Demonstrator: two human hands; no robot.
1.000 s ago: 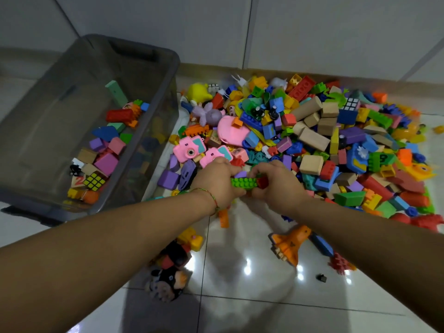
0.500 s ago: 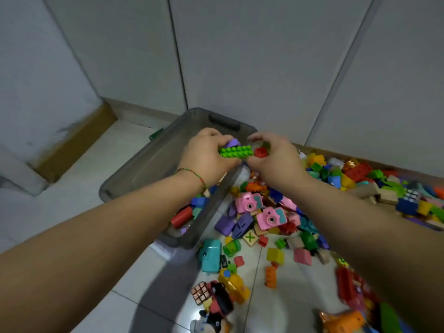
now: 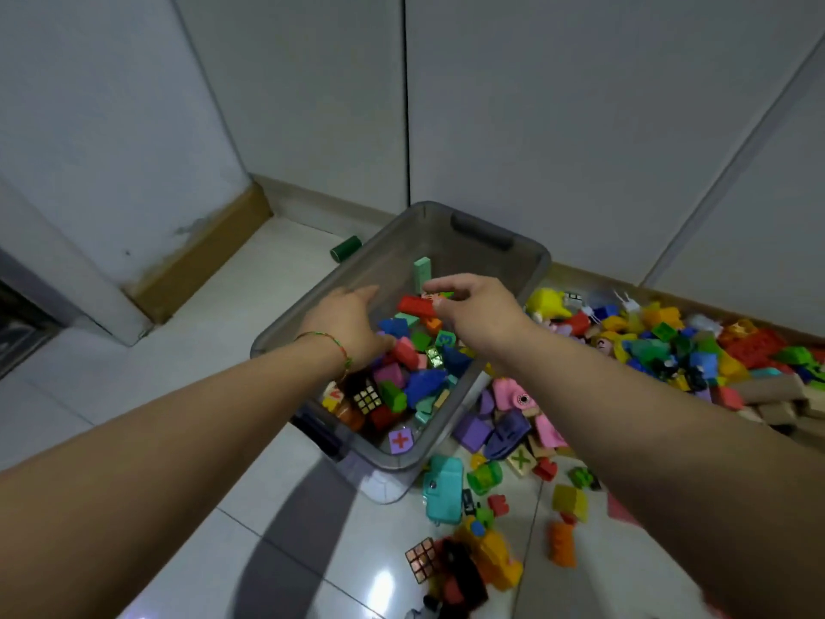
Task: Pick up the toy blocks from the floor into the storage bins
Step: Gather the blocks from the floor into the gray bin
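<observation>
Two bare arms come in from the near side. There are no sleeves on them. The left hand (image 3: 352,321) has a thin string bracelet (image 3: 332,344) around the wrist. The string is green with bits of red and yellow. The right hand (image 3: 480,317) has nothing on its wrist. No rings show on any fingers.
</observation>
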